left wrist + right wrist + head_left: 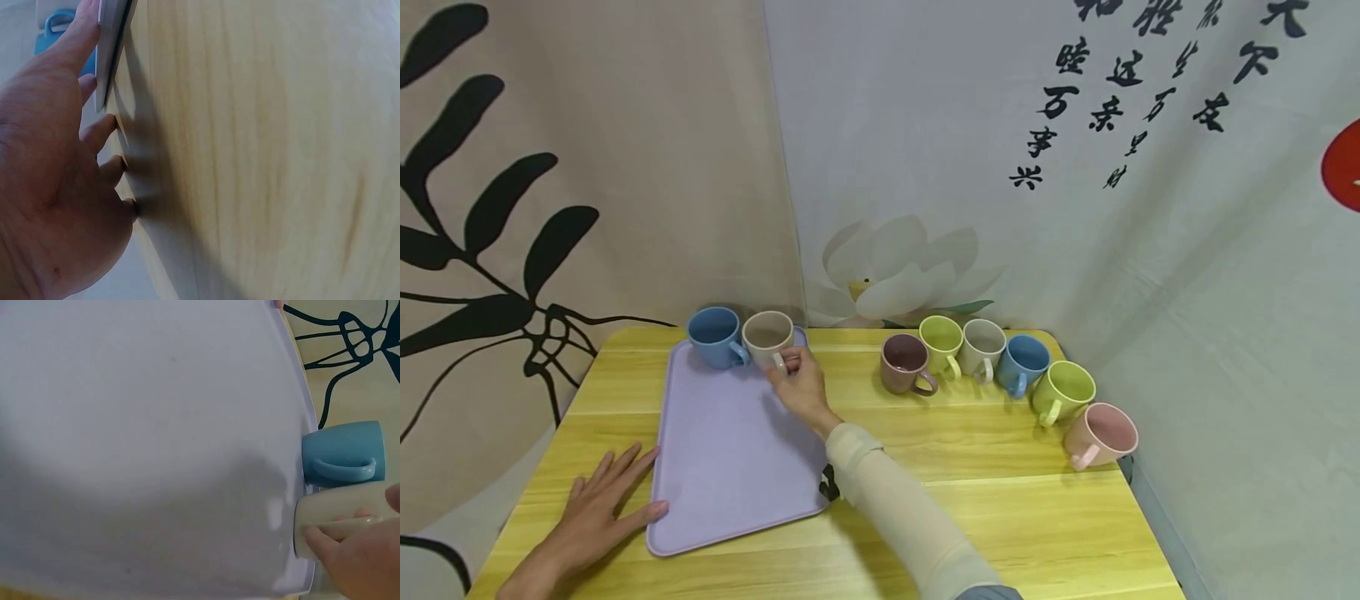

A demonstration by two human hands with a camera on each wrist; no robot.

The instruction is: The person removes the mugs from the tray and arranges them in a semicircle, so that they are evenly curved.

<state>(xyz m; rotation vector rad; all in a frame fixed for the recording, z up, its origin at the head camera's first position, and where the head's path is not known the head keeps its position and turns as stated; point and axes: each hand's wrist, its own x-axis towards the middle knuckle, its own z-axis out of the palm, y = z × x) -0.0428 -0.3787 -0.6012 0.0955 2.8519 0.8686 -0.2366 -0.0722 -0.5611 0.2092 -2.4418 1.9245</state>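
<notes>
My right hand (805, 390) grips the handle of a beige mug (762, 351), which stands upright at the far end of a lilac tray (737, 467). Beside it, on its left, is a blue mug (709, 350), also on the tray. In the right wrist view, fingers curl round the handle of the beige mug (312, 509), close against the blue mug (342, 447). My left hand (591, 518) lies spread at the tray's left edge, its thumb touching the rim. The left wrist view shows the same hand (56, 156) with its fingertips down on the wood.
Along the table's far right stand a purple mug (898, 375), a green mug (936, 340), a pale grey mug (973, 354), another blue mug (1019, 375), another green mug (1052, 400) and a pink mug (1093, 446). A printed curtain (910, 125) hangs behind the wooden table (1000, 533).
</notes>
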